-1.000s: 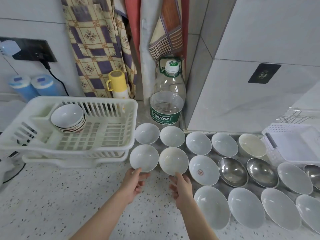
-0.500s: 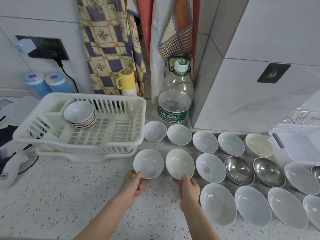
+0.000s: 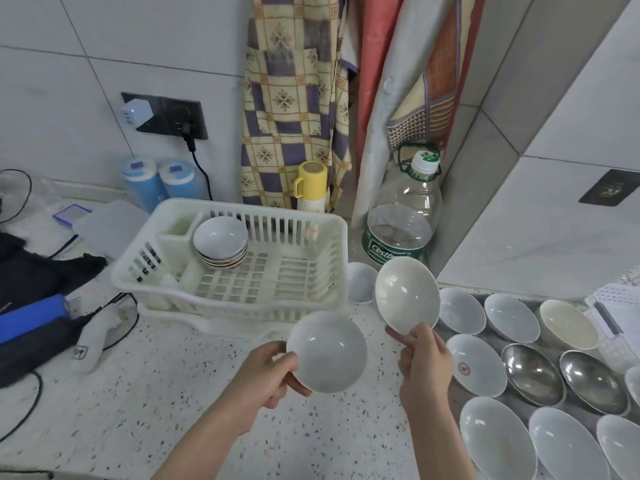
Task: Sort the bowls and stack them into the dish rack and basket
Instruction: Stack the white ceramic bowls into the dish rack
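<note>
- Left hand [image 3: 263, 375]: fingers curled, thumb over the near rim, pinching a white bowl [image 3: 327, 353]; bowl held clear of the counter [image 3: 138, 410], just in front of the rack.
- Right hand [image 3: 424, 362]: fingertips pinching the lower rim of a cream bowl [image 3: 407, 299]; bowl lifted and tilted, mouth toward the camera, just right of the rack's near corner.
- Step in hand, judged: carrying both bowls to the rack. Best done one at a time, mouth up, lowered level and centred onto the stack so the foot seats inside the bowl below; rim pinch kept firm, since glazed rims look slippery.
- Sorting, judged: cream bowl differs in tint from the stack; may belong in a separate pile.
- Risk, judged: clipping the rack's front wall; lift over, not through.
- Loose bowls [image 3: 474, 365]: rows on the counter to the right, white ones with two steel bowls [image 3: 531, 374] among them; most of the task remaining.
- Rack [image 3: 239, 299]: white plastic, left of centre.
- Stack [image 3: 221, 242]: several small bowls nested, back-left of the rack beside the cutlery pocket.
- Basket [image 3: 613, 306]: white, far right, partly out of view; contents not discernible.
- Bottle [image 3: 403, 216]: upright, behind the cream bowl.
</note>
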The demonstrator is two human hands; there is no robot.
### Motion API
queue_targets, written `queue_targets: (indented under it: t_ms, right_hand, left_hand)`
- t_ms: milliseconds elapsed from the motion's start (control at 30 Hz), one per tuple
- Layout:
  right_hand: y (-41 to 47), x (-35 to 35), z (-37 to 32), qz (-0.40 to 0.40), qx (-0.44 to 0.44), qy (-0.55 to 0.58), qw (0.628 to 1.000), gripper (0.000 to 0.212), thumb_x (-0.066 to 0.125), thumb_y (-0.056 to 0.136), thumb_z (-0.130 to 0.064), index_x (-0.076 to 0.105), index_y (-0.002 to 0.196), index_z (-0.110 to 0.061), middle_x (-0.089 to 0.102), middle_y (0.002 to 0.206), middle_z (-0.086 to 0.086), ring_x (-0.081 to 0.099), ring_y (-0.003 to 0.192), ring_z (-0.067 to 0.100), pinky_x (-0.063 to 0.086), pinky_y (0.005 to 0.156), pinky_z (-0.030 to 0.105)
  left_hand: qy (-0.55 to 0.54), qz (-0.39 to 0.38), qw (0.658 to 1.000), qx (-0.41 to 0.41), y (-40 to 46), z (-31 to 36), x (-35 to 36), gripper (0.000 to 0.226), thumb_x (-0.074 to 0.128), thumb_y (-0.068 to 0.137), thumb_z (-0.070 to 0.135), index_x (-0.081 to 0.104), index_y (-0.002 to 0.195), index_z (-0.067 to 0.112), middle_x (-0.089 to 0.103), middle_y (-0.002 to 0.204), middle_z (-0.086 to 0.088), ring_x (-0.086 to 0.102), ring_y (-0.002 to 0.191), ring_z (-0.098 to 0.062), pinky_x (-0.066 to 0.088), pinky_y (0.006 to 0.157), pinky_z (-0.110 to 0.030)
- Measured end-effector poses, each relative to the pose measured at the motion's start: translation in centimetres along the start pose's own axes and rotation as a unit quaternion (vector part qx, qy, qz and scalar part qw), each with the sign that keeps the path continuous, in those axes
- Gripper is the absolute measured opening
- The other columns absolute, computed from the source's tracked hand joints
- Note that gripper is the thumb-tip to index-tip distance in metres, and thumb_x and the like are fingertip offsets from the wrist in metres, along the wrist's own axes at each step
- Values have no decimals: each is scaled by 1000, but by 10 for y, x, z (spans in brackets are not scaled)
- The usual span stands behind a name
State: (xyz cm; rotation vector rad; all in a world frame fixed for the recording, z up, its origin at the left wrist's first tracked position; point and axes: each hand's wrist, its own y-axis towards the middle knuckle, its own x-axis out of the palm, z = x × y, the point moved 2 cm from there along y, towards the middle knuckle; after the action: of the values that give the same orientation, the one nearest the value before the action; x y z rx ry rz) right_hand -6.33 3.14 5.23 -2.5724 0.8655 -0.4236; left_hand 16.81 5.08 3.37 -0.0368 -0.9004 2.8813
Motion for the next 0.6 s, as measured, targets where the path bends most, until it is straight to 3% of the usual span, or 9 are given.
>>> queue_targets:
  t_ms: [233, 300, 400, 600]
  right_hand:
    - [-5, 87, -20, -91, -83, -74, 990, 14, 48, 82, -4, 49, 69, -6, 74, 69, 17, 22, 38, 7, 23, 35, 16]
    - [2, 113, -20, -118, -96, -145, 978, 13, 48, 83, -5, 58, 75, -4, 73, 66, 15, 34, 37, 5, 27, 37, 17]
    - [15, 146, -12, -140, -106, -245, 953, 18, 51, 85, -10, 64, 74, -4, 72, 60, 9, 54, 55, 16, 35, 51, 25]
    - [47, 197, 19, -144, -69, -344, 925, 28, 52, 85, -18, 61, 60, -10, 71, 55, 4, 44, 50, 12, 36, 51, 25]
  left_hand:
    - [-38, 93, 993, 59, -5, 30, -87, 29, 48, 85, 8, 66, 107, 16, 74, 75, -23, 23, 41, -14, 24, 39, -21]
    - [-35, 131, 988, 80, -1, 38, -108, 28, 49, 86, 8, 64, 107, 18, 73, 71, -22, 25, 39, -12, 24, 39, -22]
    - [-26, 178, 978, 108, 10, 48, -136, 26, 49, 87, 7, 60, 105, 22, 73, 67, -18, 29, 37, -10, 26, 37, -21]
    - [-74, 213, 964, 140, 48, 65, -174, 26, 48, 88, 6, 61, 108, 17, 74, 69, -18, 27, 35, -10, 25, 36, -20]
